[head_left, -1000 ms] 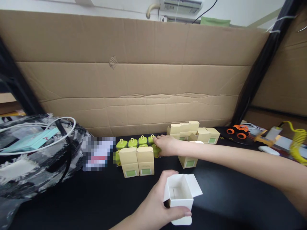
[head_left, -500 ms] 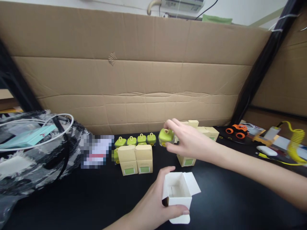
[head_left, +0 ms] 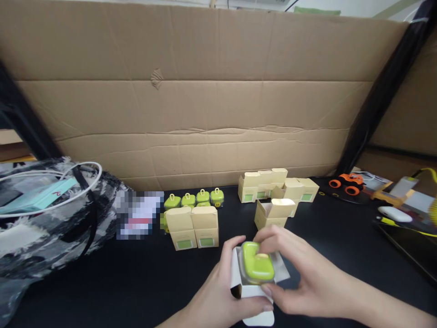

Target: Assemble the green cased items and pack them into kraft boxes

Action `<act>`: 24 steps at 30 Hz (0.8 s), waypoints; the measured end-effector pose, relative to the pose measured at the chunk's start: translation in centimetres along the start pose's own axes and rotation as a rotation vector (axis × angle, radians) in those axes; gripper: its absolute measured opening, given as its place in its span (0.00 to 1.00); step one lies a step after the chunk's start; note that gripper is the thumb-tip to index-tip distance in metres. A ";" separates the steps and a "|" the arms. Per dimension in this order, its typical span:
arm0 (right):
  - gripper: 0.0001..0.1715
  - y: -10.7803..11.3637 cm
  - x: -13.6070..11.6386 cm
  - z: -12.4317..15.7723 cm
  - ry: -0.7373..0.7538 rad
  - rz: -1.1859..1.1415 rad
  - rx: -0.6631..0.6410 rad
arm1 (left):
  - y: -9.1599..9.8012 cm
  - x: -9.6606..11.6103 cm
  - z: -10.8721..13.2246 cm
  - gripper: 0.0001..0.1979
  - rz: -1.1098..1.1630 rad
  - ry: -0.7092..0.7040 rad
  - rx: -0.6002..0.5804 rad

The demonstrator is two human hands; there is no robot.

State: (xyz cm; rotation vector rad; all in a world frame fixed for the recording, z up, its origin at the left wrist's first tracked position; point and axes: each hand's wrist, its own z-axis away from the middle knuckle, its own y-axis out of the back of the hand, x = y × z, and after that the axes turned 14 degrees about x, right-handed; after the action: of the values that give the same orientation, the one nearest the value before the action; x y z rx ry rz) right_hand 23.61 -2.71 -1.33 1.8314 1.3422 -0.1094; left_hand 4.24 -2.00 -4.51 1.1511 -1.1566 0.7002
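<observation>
My left hand [head_left: 227, 284] is wrapped round a small white box [head_left: 254, 291] with its flaps spread, low in the middle of the view. At the box's mouth sits a green-lidded, clear-sided small container [head_left: 257, 264]. My right hand [head_left: 293, 273] grips this container from above and from the right, its thumb by the box's front edge. How deep the container sits in the box is partly hidden by my fingers. Several similar green containers [head_left: 203, 197] with loop handles stand further back. Two cream boxes [head_left: 194, 228] stand before them.
More cream boxes [head_left: 262, 184] stand at the back right, with an open-topped cream box [head_left: 275, 214] in front. At the far right are an orange toy car [head_left: 348, 183] and a white mouse [head_left: 395, 214]. A patterned bag [head_left: 51, 228] lies left. Cardboard [head_left: 205, 100] walls the back.
My right hand has come down toward me with the green container, from above the table's back area to the white box's mouth. My left hand still holds the box.
</observation>
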 end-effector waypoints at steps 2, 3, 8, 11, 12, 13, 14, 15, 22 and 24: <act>0.19 -0.2 0.0 0.2 0.000 -0.007 -0.028 | -0.1 0.0 0.0 0.41 -0.019 -0.006 -0.001; 0.19 -0.2 0.0 0.3 -0.010 -0.007 -0.046 | -0.1 0.0 0.0 0.40 -0.022 -0.004 0.006; 0.10 -0.3 0.3 0.9 -0.047 0.098 -0.136 | -0.3 -0.2 0.1 0.38 0.017 0.041 0.034; 0.21 0.0 0.5 1.2 -0.047 0.120 -0.101 | -0.3 -1.1 -0.1 0.45 0.116 -0.013 0.072; 0.26 0.1 0.6 1.3 -0.033 0.111 -0.075 | -0.3 -1.5 -0.2 0.46 0.158 -0.076 0.115; 0.29 0.2 0.6 1.3 -0.013 0.097 -0.040 | -0.3 -2.0 -0.2 0.45 0.202 -0.157 0.162; 0.30 0.3 0.7 1.3 0.011 0.080 -0.003 | -0.3 -2.4 -0.3 0.38 0.243 -0.237 0.229; 0.29 0.4 0.7 1.3 0.041 0.063 0.040 | -0.4 -2.9 -0.3 0.30 0.292 -0.303 0.309; 0.14 0.4 1.3 1.9 0.257 0.114 0.268 | -0.6 -3.4 0.0 0.05 0.454 -0.364 0.494; 0.11 0.3 1.5 2.2 0.342 0.144 0.272 | -0.6 -2.9 0.3 0.05 0.462 -0.243 0.352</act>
State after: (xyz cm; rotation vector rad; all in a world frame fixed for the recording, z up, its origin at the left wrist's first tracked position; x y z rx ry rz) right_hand 25.34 -3.03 -3.35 2.2467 1.4766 0.1079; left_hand 3.79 -2.06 -7.46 1.2984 -1.5732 1.1768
